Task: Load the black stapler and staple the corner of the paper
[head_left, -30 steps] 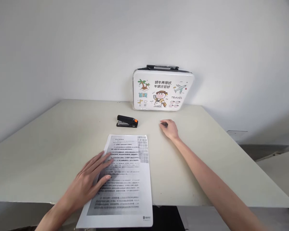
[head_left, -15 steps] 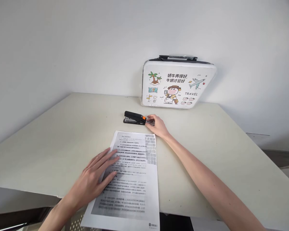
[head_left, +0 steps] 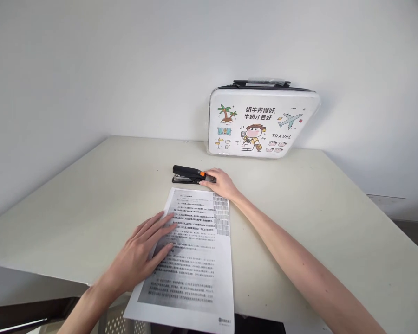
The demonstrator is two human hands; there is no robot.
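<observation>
Firstly, one left hand (head_left: 142,253) lies spread wide on a printed sheet (head_left: 197,262), best pressed evenly so the sheet does not slip. Next, one black stapler (head_left: 186,171) sits just beyond the sheet's top edge, mouth leftward; at its right end one right hand (head_left: 223,182) curls narrowly, hold unclear, best seated clear of the mouth. Lastly, one white case (head_left: 263,123) stands behind, farther right.
</observation>
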